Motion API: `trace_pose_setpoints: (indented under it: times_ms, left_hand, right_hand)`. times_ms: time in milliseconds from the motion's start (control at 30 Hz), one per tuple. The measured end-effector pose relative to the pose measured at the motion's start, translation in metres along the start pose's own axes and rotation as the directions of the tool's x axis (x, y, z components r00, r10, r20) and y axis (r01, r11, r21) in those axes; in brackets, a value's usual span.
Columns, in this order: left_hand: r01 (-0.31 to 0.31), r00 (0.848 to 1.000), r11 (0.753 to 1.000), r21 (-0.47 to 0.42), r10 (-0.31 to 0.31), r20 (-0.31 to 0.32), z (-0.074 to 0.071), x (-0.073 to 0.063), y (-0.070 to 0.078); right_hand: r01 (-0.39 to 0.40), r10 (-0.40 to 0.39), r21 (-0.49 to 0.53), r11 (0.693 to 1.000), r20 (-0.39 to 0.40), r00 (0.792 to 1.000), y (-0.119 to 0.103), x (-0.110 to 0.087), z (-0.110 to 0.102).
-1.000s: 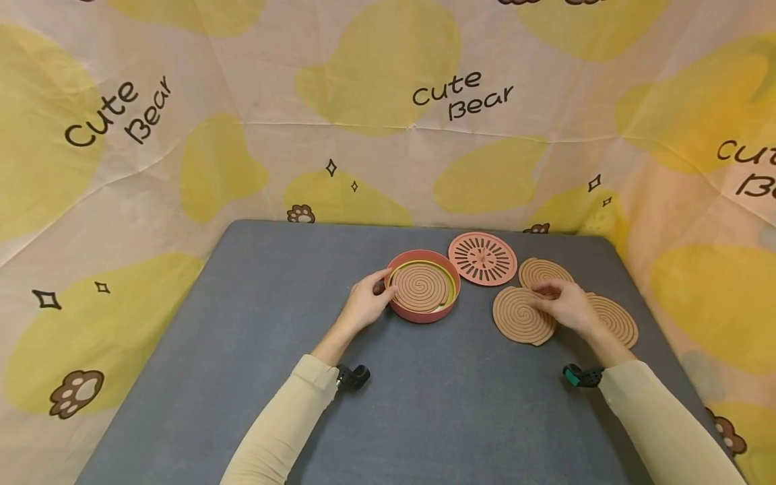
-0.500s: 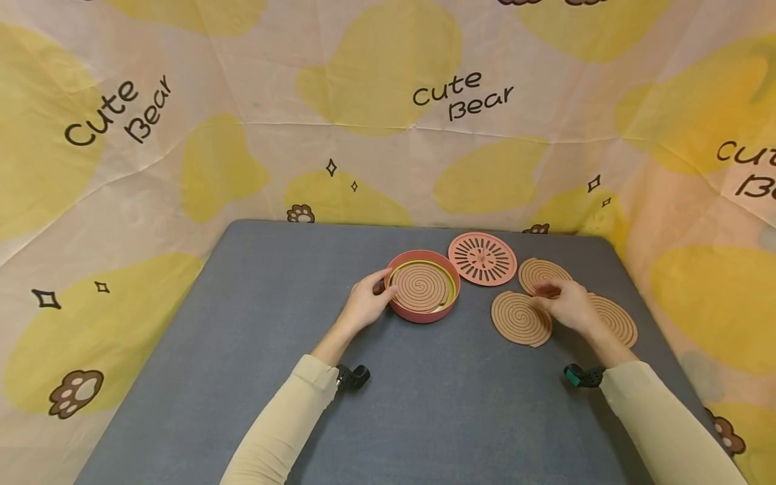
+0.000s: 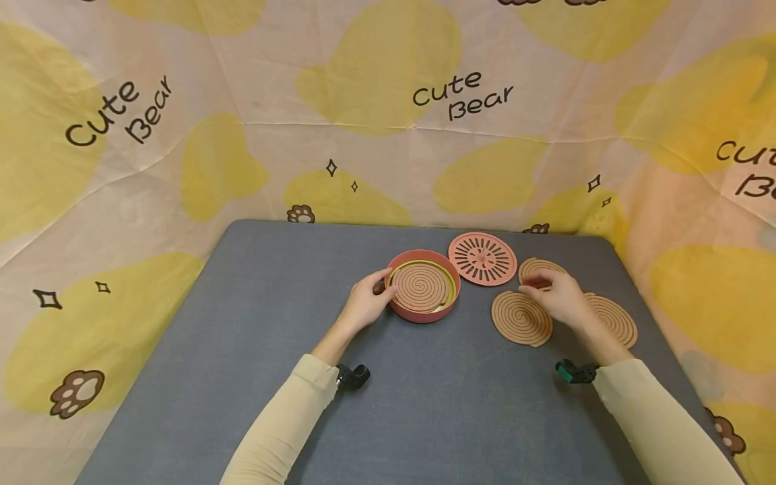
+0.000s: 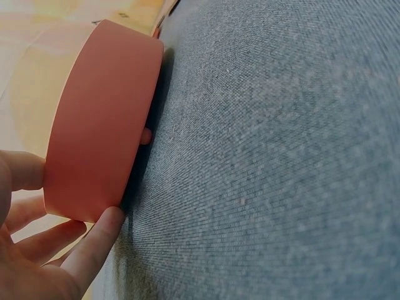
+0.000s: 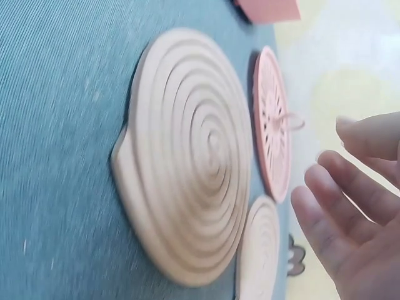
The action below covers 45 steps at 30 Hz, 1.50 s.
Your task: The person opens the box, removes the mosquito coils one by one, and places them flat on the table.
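Near the back middle of the table stands a round red mosquito coil box (image 3: pixel 456 291), with a coiled tan mosquito coil (image 3: pixel 421 287) lying inside its yellow-edged interior. My left hand (image 3: pixel 366 300) grips the box's left side, thumb at the rim and fingertips low on the outer wall (image 4: pixel 103 125). Over the loose coils on the right hovers my right hand (image 3: pixel 560 296), fingers loosely bent, with nothing between them in the right wrist view. A mosquito coil (image 3: pixel 521 319) lies just left of it, its spiral (image 5: pixel 187 156) fully visible. Part of the far coil (image 3: pixel 539 267) is hidden behind the hand.
The pink slotted lid (image 3: pixel 483 259) lies right behind the box, its small loop (image 5: pixel 291 121) standing up. Another mosquito coil (image 3: pixel 613 320) sits under the right wrist, near the table's right side. A patterned cloth (image 3: pixel 376 162) hangs behind the grey table (image 3: pixel 242 350).
The near mosquito coil shifted slightly left and settled flat as my right hand let go of it. That hand has since moved a little left and up. My left hand stays on the box.
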<state>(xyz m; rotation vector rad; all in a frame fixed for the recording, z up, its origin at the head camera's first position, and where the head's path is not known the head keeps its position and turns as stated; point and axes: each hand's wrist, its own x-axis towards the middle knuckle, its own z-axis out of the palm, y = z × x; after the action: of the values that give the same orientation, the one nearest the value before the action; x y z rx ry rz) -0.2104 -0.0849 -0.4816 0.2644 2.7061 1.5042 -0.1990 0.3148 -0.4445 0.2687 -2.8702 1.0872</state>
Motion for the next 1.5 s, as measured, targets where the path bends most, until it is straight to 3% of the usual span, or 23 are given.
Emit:
trace_pose_setpoints:
  times_ms: [533, 867, 1167, 1500]
  left_hand:
    - [0.013, 1.0, 1.0, 0.002, -0.013, -0.002, -0.004, 0.001, 0.0]
    - [0.015, 1.0, 1.0, 0.018, -0.015, -0.004, -0.004, 0.0, 0.0]
    - [0.014, 1.0, 1.0, 0.016, -0.014, -0.003, -0.002, -0.001, -0.001]
    - [0.006, 1.0, 1.0, 0.008, -0.006, 0.001, 0.001, 0.001, 0.0]
  right_hand:
    - [0.029, -0.034, 0.151, 0.988, 0.033, 0.999, -0.037, 0.021, 0.032]
    - [0.006, -0.032, 0.353, 0.935, 0.067, 0.997, -0.05, 0.027, 0.062]
    - [-0.001, -0.035, 0.367, 0.93, 0.092, 0.995, -0.059, 0.031, 0.086]
    - [-0.117, 0.051, 0.459, 0.881, 0.154, 0.987, -0.056, 0.033, 0.099]
